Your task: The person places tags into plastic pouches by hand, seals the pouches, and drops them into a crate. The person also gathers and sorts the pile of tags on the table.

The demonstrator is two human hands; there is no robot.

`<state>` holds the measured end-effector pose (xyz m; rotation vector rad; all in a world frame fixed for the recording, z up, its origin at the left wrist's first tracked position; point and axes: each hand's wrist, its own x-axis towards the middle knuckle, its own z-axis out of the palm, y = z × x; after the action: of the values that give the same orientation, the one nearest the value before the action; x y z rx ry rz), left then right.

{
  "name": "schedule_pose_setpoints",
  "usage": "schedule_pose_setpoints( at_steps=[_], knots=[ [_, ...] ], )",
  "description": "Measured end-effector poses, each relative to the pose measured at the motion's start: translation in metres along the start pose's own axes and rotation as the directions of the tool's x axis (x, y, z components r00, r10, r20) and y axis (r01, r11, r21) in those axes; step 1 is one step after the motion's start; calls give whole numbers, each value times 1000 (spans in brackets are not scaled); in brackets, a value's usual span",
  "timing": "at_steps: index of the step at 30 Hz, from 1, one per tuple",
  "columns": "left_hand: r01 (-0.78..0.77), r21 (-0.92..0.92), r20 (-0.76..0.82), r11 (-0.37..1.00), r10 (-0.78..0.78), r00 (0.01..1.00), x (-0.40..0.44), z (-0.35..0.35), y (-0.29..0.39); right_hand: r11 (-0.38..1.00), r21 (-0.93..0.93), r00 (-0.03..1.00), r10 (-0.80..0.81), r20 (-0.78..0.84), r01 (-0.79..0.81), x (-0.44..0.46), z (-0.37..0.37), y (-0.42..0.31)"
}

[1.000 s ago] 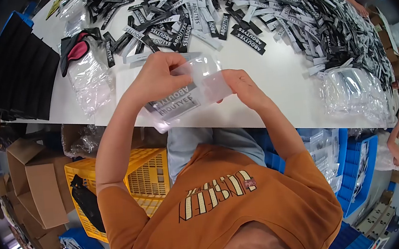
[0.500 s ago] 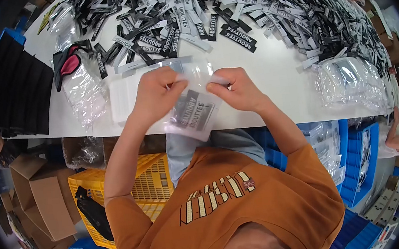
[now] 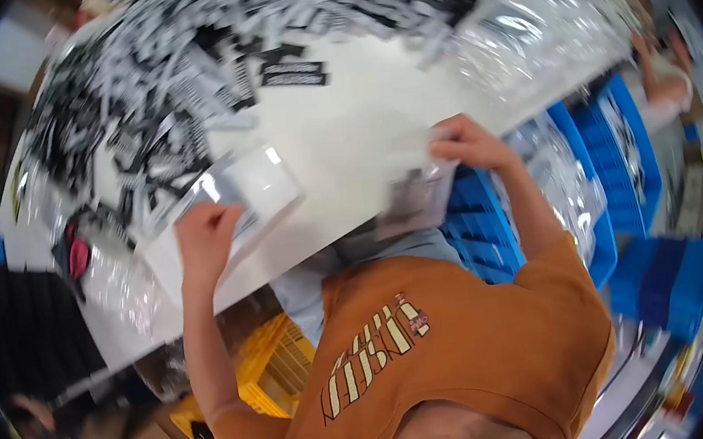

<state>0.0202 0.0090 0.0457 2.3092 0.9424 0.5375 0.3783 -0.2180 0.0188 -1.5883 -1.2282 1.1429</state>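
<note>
Closed at its top edge, my right hand (image 3: 470, 142) holds a clear plastic bag (image 3: 420, 199) with grey printed contents, hanging at the table's front edge beside a blue crate (image 3: 490, 235). My left hand (image 3: 209, 234) is closed over a clear plastic sleeve (image 3: 267, 185) lying on a white stack (image 3: 163, 261) on the table; its thumb and fingers press together at the sleeve's left part. Black and white labels (image 3: 293, 75) lie in a large heap beyond both hands. The picture is blurred by motion.
Clear bags lie in piles on the table (image 3: 342, 126), at the right (image 3: 534, 42) and left (image 3: 123, 286). Filled bags are in the blue crate. A yellow crate (image 3: 276, 356) and cardboard boxes stand below left. At the far right is another person's arm (image 3: 663, 84).
The view has turned. My hands have moved apart: the right carried the filled bag rightward toward the blue crate, while the left went to the sleeve on the white stack.
</note>
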Motion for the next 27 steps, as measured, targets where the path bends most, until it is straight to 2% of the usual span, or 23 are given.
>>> schedule_pose_setpoints(
  at_steps=[1, 2, 3, 4, 5, 6, 7, 9, 10, 11, 13, 15, 17, 19, 22, 25, 27],
  knots=[
    [42, -34, -49, 999, -44, 998, -3, 1, -7, 995, -40, 994, 93, -59, -96, -32, -30, 17],
    [40, -67, -42, 997, -43, 998, -8, 4, -13, 988, -3, 944, 149, -296, -157, -67, -45, 44],
    [48, -94, -42, 994, -53, 998, -14, 4, -19, 940, -173, 929, 237, -283, -293, -102, -79, 64],
    [54, -112, -61, 992, -61, 996, -13, 6, -23, 851, -308, 791, 183, -583, -425, -130, -78, 65],
    [-22, -59, -68, 998, 18, 998, -12, 9, -24, 669, -485, 767, 205, -607, -563, -157, -107, 105],
    [-96, -2, -78, 995, 95, 992, -12, 12, -23, 574, -584, 707, -12, -708, -575, -173, -102, 106],
    [-164, 58, -93, 985, 169, 981, -12, 15, -22, 588, -568, 628, -126, -768, -577, -171, -97, 101],
    [-195, 145, -8, 970, 198, 980, -11, 23, -18, 625, -545, 440, -334, -834, -559, -151, -92, 89],
    [-204, 158, 22, 966, 203, 979, -11, 27, -11, 714, -509, 400, -338, -852, -482, -129, -83, 79],
    [-212, 173, 53, 962, 205, 977, -12, 30, -7, 768, -548, 449, -383, -807, -330, -101, -68, 60],
    [-255, 269, 71, 929, 246, 967, -14, 36, -6, 787, -611, 578, -457, -676, -91, -39, -35, 30],
    [-293, 325, 70, 899, 286, 956, -18, 42, -14, 706, -692, 701, -569, -431, 148, 28, -6, 11],
    [-322, 351, 32, 879, 332, 943, -20, 47, -24, 691, -620, 704, -645, -297, 372, 102, 20, 8],
    [-321, 359, -10, 876, 348, 937, -25, 49, -27, 607, -703, 702, -679, -215, 372, 169, 43, 5],
    [-345, 380, -60, 858, 395, 917, -30, 50, -35, 489, -866, 857, -484, -173, 101, 229, 72, -11],
    [-372, 351, -98, 859, 429, 898, -32, 50, -41, 552, -834, 987, -138, -83, 8, 243, 77, -36],
    [-374, 353, -117, 857, 438, 891, -31, 50, -42, 667, -745, 986, -146, -83, 36, 243, 74, -32]
  ],
)
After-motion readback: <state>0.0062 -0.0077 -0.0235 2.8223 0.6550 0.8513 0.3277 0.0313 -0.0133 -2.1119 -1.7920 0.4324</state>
